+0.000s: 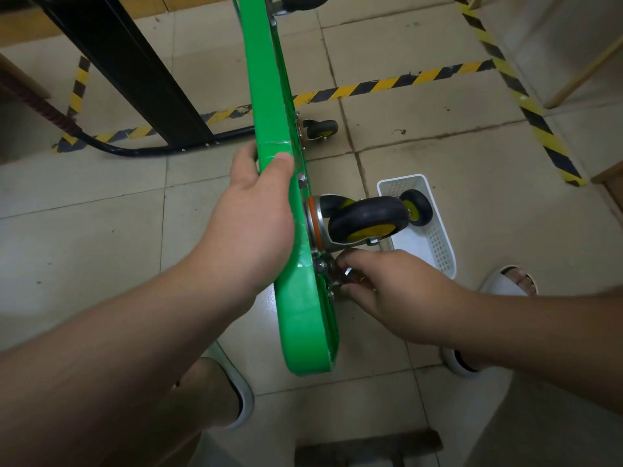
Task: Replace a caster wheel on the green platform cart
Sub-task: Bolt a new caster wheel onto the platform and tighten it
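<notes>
Okay, the green platform cart [296,251] stands on edge on the tiled floor [101,203], deck running away from you, underside facing right. On that underside, near the cart's close end, a caster wheel [367,219] sticks out sideways, black tyre, yellow hub, silver fork with an orange ring at the plate. Farther along the cart a second caster [322,129] shows, and a third [303,1] is cut off at the top edge. Right of the cart, just behind the near caster, a white perforated basket [435,241] sits on the floor with a loose wheel [416,207] in it. Left of the cart a black frame [135,69] slants up, a black cable [111,146] curves along the floor, and yellow-black hazard tape [387,84] crosses behind.

Your left hand [253,217] wraps over the cart's upper edge, thumb on the right face, fingers hidden on the far side, gripping firmly. Your right hand [391,291] reaches in below the near caster, fingers pinched at the mounting bolts [320,264]; something small and shiny [347,273] shows at the fingertips, can't tell what. White slippers [505,281] show right of the cart.
</notes>
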### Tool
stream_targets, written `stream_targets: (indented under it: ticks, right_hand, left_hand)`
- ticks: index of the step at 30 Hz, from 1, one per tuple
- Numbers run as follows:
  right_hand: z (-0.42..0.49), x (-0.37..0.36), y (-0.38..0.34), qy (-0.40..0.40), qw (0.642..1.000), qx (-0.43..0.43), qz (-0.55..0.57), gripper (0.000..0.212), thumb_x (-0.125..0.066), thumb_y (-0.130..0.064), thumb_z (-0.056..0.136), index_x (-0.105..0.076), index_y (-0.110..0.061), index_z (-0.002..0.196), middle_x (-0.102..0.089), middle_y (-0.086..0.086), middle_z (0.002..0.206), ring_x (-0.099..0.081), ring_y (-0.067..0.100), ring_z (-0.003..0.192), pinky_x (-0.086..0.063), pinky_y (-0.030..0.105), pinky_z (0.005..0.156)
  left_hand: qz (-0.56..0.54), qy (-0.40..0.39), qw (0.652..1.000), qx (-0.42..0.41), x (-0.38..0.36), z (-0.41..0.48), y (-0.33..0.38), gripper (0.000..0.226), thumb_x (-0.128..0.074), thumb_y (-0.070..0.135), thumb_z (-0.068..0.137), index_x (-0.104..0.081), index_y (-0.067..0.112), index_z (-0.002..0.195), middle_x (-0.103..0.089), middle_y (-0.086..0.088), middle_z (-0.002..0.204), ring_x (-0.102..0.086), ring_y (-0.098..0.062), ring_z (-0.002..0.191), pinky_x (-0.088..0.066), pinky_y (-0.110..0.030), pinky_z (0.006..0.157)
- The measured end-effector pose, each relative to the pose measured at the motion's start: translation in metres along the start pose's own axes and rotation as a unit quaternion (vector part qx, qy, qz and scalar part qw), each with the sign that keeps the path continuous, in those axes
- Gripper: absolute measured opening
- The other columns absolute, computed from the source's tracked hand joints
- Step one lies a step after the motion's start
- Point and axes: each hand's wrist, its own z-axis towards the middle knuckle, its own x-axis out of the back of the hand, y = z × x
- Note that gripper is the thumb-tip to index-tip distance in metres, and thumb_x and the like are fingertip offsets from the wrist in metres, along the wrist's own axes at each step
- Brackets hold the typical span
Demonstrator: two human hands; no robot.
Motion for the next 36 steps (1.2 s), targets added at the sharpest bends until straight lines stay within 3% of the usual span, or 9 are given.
stream_targets:
  ticks: [13, 17, 24, 26, 28, 30, 33, 36]
  right_hand:
    - [0.004, -0.010, -0.002, 0.016, 0.999, 0.022, 0.026, 0.021, -0.060, -0.027, 0.099, -0.062, -0.025, 0.120, -0.072, 0.001, 0.105, -0.067, 0.023, 0.094, -0.053, 0.038, 0.081]
    - [0.004, -0.012, -0.006, 0.026, 0.999, 0.022, 0.036, 0.020, -0.061, -0.026, 0.098, -0.063, -0.023, 0.118, -0.073, 0.002, 0.103, -0.067, 0.024, 0.093, -0.054, 0.038, 0.080]
    - [-0.007, -0.013, -0.015, -0.006, 0.997, -0.025, 0.075, 0.020, -0.058, -0.029, 0.100, -0.062, -0.026, 0.119, -0.072, -0.003, 0.092, -0.067, 0.019, 0.085, -0.055, 0.037, 0.076]
    - [-0.012, -0.011, -0.019, -0.035, 0.994, -0.046, 0.089, 0.013, -0.056, -0.029, 0.101, -0.062, -0.031, 0.113, -0.067, -0.008, 0.081, -0.064, 0.014, 0.078, -0.054, 0.036, 0.072]
    - [-0.015, -0.005, -0.026, -0.052, 0.989, -0.077, 0.112, 0.010, -0.056, -0.030, 0.101, -0.057, -0.037, 0.093, -0.064, -0.002, 0.071, -0.064, 0.017, 0.071, -0.054, 0.038, 0.069]
    - [-0.018, 0.003, -0.032, -0.056, 0.982, -0.116, 0.135, 0.014, -0.057, -0.033, 0.099, -0.055, -0.033, 0.086, -0.067, 0.004, 0.070, -0.066, 0.018, 0.068, -0.056, 0.040, 0.071]
    - [-0.022, 0.015, -0.045, -0.079, 0.958, -0.177, 0.213, 0.016, -0.058, -0.032, 0.099, -0.066, -0.020, 0.093, -0.073, 0.006, 0.074, -0.072, 0.018, 0.067, -0.061, 0.043, 0.075]
    - [-0.022, 0.025, -0.056, -0.103, 0.909, -0.227, 0.333, 0.020, -0.058, -0.018, 0.100, -0.066, -0.003, 0.089, -0.067, 0.009, 0.064, -0.068, 0.019, 0.056, -0.063, 0.036, 0.062]
  left_hand:
    - [0.017, 0.001, 1.000, -0.001, 0.000, -0.001, 0.001, 0.041, -0.031, 0.046, 0.106, -0.034, 0.044, 0.147, -0.056, 0.009, 0.102, -0.057, -0.007, 0.081, -0.042, -0.026, 0.058]
    - [0.020, 0.005, 1.000, -0.001, 0.001, -0.001, 0.001, 0.040, -0.031, 0.046, 0.106, -0.035, 0.045, 0.146, -0.052, 0.020, 0.092, -0.055, -0.004, 0.078, -0.040, -0.024, 0.056]
    - [0.010, 0.004, 1.000, -0.002, 0.002, 0.001, -0.002, 0.039, -0.033, 0.045, 0.106, -0.037, 0.045, 0.145, -0.054, 0.019, 0.096, -0.058, -0.008, 0.082, -0.044, -0.029, 0.061]
    - [0.015, 0.002, 1.000, -0.002, 0.002, 0.001, -0.002, 0.038, -0.033, 0.046, 0.106, -0.037, 0.045, 0.144, -0.055, 0.019, 0.096, -0.058, -0.008, 0.081, -0.042, -0.028, 0.059]
    - [0.013, -0.001, 1.000, -0.002, 0.002, 0.001, -0.002, 0.038, -0.033, 0.046, 0.106, -0.038, 0.045, 0.143, -0.056, 0.018, 0.095, -0.058, -0.007, 0.079, -0.040, -0.027, 0.057]
    - [0.014, -0.001, 1.000, -0.001, 0.001, 0.001, -0.002, 0.037, -0.033, 0.045, 0.106, -0.039, 0.045, 0.142, -0.055, 0.018, 0.092, -0.057, -0.005, 0.077, -0.039, -0.025, 0.055]
    - [0.003, 0.001, 1.000, -0.002, 0.000, 0.001, -0.002, 0.037, -0.034, 0.045, 0.106, -0.040, 0.044, 0.142, -0.056, 0.017, 0.094, -0.058, -0.007, 0.079, -0.042, -0.026, 0.058]
    - [-0.003, 0.001, 1.000, -0.003, 0.000, 0.002, -0.002, 0.037, -0.034, 0.045, 0.106, -0.041, 0.043, 0.142, -0.060, 0.013, 0.101, -0.061, -0.011, 0.083, -0.045, -0.030, 0.062]
